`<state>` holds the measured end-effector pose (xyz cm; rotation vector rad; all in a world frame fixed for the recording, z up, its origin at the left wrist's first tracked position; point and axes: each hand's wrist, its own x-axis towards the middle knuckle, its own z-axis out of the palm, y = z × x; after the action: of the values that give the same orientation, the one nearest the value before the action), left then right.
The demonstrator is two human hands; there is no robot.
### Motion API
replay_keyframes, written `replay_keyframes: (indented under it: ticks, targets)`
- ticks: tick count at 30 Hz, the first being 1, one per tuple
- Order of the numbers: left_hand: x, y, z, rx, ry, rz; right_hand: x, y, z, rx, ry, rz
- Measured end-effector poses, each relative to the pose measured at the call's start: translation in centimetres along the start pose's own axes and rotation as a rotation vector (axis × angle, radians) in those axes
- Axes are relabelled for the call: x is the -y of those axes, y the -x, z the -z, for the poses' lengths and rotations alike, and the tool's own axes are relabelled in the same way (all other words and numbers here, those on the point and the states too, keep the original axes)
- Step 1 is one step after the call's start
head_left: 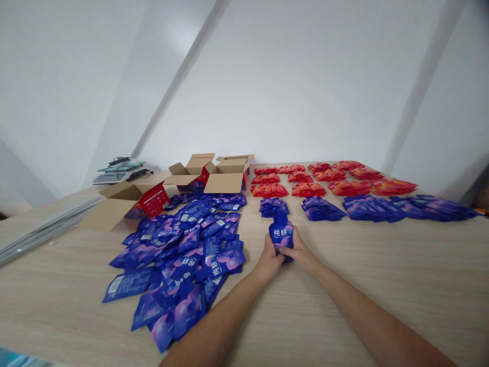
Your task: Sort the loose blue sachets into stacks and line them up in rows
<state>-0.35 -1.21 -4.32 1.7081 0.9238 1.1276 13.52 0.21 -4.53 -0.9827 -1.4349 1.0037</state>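
Observation:
Between my two hands, upright over the table, are blue packets [281, 233] with white characters on the front one. My left hand [269, 257] grips their left side, and my right hand [299, 248] holds the right side with its thumb across the front. How many packets are held is hidden. A large loose heap of blue packets [187, 262] lies to the left of my left hand. Just beyond my hands, blue packets lie in a row of stacks, among them a small stack [274, 206] and another [322, 209] to its right.
Red packet stacks [308, 189] stand in rows behind the blue ones. Open cardboard boxes [153, 200] stand behind the heap. Flat items with a black cable [121, 168] lie at the back left, and long grey strips [49, 224] along the left of the table [344, 306].

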Motion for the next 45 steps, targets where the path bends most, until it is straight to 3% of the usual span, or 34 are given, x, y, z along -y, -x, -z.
replay_keyframes:
  ticks: [3,5,8,12,15,17,22,27,30,33,36,40,45]
  targets:
    - [-0.3,0.0,0.1,0.008,-0.143,-0.065,-0.1,0.3,-0.2,-0.034,0.087,0.085]
    - [-0.8,-0.6,1.0,0.050,-0.316,-0.089,-0.2,0.3,-0.2,-0.080,0.120,0.122]
    - [-1.9,-2.4,4.1,0.040,-0.630,-0.033,-0.4,0.1,-0.1,-0.133,0.147,0.110]
    - [-2.3,-5.1,9.6,-0.158,-1.085,0.186,-0.7,-0.1,-0.2,-0.108,0.144,0.061]
    - [-1.1,-6.3,12.4,-0.192,-1.172,0.294,-0.8,-0.1,-0.5,-0.113,0.126,0.041]
    - [-0.2,-6.5,13.1,-0.194,-1.187,0.307,-0.9,-0.1,-0.6,-0.116,0.123,0.031]
    - [0.5,-6.2,12.2,-0.141,-1.204,0.175,-1.1,-0.2,-0.6,-0.153,0.044,0.024]
    - [-1.6,-5.7,10.8,-0.065,-1.142,0.034,-0.1,-0.3,-0.3,-0.239,-0.247,-0.107]
    - [-3.0,-5.0,9.6,-0.069,-0.959,-0.104,0.7,-0.3,0.4,-0.236,-0.412,-0.217]
    - [-3.6,-4.1,7.8,-0.090,-0.715,-0.242,1.5,-0.3,1.1,-0.166,-0.535,-0.332]
    - [-3.2,-3.1,5.7,-0.132,-0.467,-0.333,2.1,-0.1,1.1,-0.007,-0.627,-0.399]
    - [-2.3,-2.1,3.5,-0.209,-0.229,-0.324,2.6,0.3,0.5,0.113,-0.654,-0.405]
    - [-1.7,-2.0,3.1,-0.271,-0.105,-0.204,2.8,0.5,-0.1,0.105,-0.608,-0.404]
